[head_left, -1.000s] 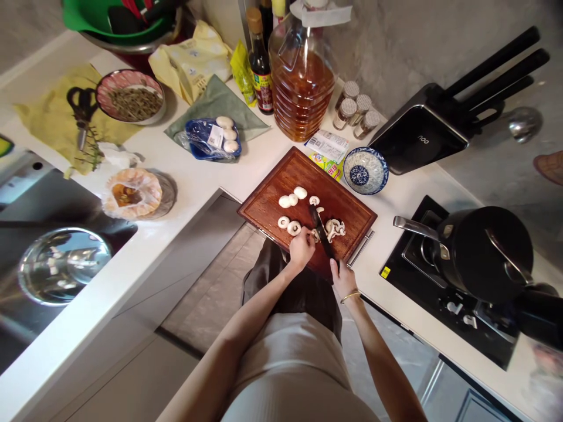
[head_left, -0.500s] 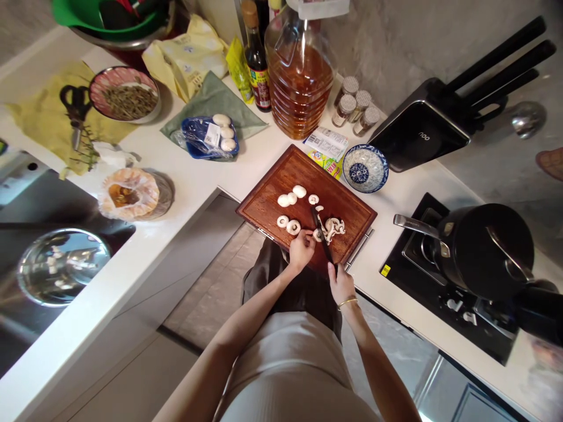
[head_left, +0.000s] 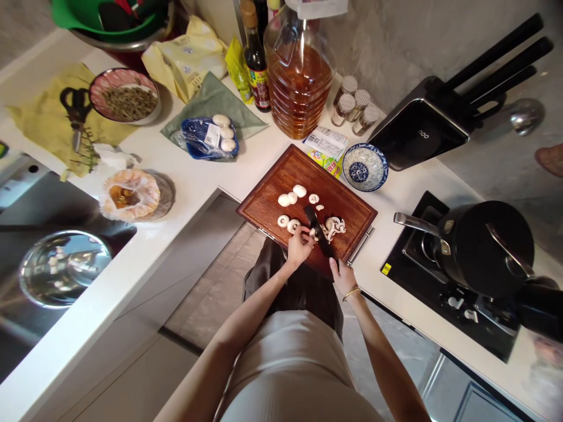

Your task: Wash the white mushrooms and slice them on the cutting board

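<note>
A dark wooden cutting board (head_left: 272, 202) lies on the white counter in front of me. On it are whole white mushrooms (head_left: 292, 195) and a small heap of mushroom slices (head_left: 335, 227). My left hand (head_left: 299, 247) is closed, its fingertips pinching a mushroom at the board's near edge. My right hand (head_left: 342, 272) is wrapped round the handle of a dark knife (head_left: 316, 228), whose blade rests just right of my left fingers, beside the slices.
A blue patterned bowl (head_left: 365, 167) sits behind the board. A black pot (head_left: 484, 249) stands on the hob at right, a knife block (head_left: 428, 126) behind it. A big oil jug (head_left: 301, 76), a blue tray of mushrooms (head_left: 211, 138) and a sink (head_left: 53, 258) are at left.
The knife blade has shifted slightly left toward my left fingers. Both hands stay at the board's near edge.
</note>
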Motion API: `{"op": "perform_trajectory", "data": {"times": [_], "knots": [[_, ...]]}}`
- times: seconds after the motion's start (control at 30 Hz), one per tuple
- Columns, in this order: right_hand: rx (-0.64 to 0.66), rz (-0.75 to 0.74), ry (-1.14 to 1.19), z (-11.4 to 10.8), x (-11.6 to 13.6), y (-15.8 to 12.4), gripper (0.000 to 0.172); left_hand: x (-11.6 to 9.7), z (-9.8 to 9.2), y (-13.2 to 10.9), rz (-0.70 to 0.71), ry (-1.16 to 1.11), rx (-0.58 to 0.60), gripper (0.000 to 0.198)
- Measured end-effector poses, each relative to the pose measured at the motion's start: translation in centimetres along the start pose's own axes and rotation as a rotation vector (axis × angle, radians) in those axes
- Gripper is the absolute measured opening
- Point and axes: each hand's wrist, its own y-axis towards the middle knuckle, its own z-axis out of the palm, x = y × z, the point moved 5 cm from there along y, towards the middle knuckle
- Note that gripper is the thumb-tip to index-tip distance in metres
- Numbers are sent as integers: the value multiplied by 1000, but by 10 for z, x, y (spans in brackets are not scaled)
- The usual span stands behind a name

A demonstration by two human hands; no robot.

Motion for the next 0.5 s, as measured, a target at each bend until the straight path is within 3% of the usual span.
{"op": "perform_trajectory", "data": {"times": [0.13, 0.5], "knots": [[0, -23, 8, -4, 0, 3, 51, -5, -1, -2, 68, 86, 63, 22], [-12, 73, -14, -8, -5, -7, 62, -17, 2, -2, 117, 241, 48, 19]]}}
